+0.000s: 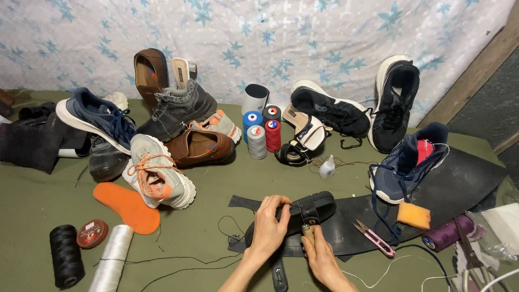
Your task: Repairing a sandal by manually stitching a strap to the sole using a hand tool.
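A black sandal (316,205) lies on a black rubber sheet (465,184) near the front of the green mat. My left hand (268,224) grips the sandal's upper strap from the left. My right hand (319,254) holds a small wooden-handled awl (308,231) upright against the sandal's side, just below the strap. Thin black thread (227,232) trails from the sandal to the left across the mat.
Pink thread snips (374,238), an orange sponge (413,215), a purple spool (447,233) and a blue sneaker (408,162) lie right. Black and white spools (66,254), an orange insole (127,205), several shoes, upright thread cones (259,132) and a glue bottle (327,167) sit left and behind.
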